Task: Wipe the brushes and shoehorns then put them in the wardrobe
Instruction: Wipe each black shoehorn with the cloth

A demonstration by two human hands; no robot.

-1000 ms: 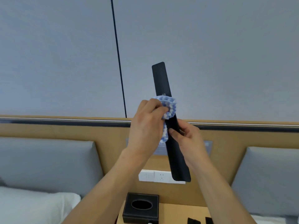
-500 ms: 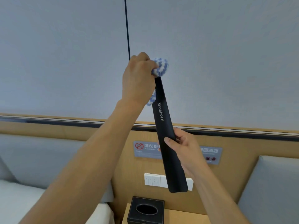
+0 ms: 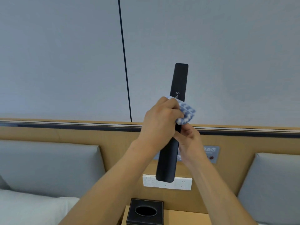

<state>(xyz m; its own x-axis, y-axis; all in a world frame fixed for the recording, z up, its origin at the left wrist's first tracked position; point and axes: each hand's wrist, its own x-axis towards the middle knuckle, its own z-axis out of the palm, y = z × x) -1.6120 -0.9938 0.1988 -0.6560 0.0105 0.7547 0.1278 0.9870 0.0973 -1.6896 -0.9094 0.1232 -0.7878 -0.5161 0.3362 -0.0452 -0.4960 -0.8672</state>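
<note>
A long black shoehorn (image 3: 179, 85) with white lettering stands nearly upright in front of me, its wide end pointing down. My right hand (image 3: 189, 143) grips it around the middle. My left hand (image 3: 159, 123) holds a blue and white fluffy cloth (image 3: 186, 113) wrapped round the shoehorn just above my right hand. The cloth hides part of the lettering. No brushes and no wardrobe are in view.
A wooden headboard (image 3: 68, 132) with grey cushions runs across the wall behind. A white switch and socket panel (image 3: 181, 184) sits below the shoehorn. A black tissue box (image 3: 145, 211) stands on the bedside table (image 3: 183, 218). White bedding (image 3: 32, 207) lies at lower left.
My left hand slid the cloth up to the shoehorn's top end, then back down to the middle, just above my right hand. My right hand kept its grip.
</note>
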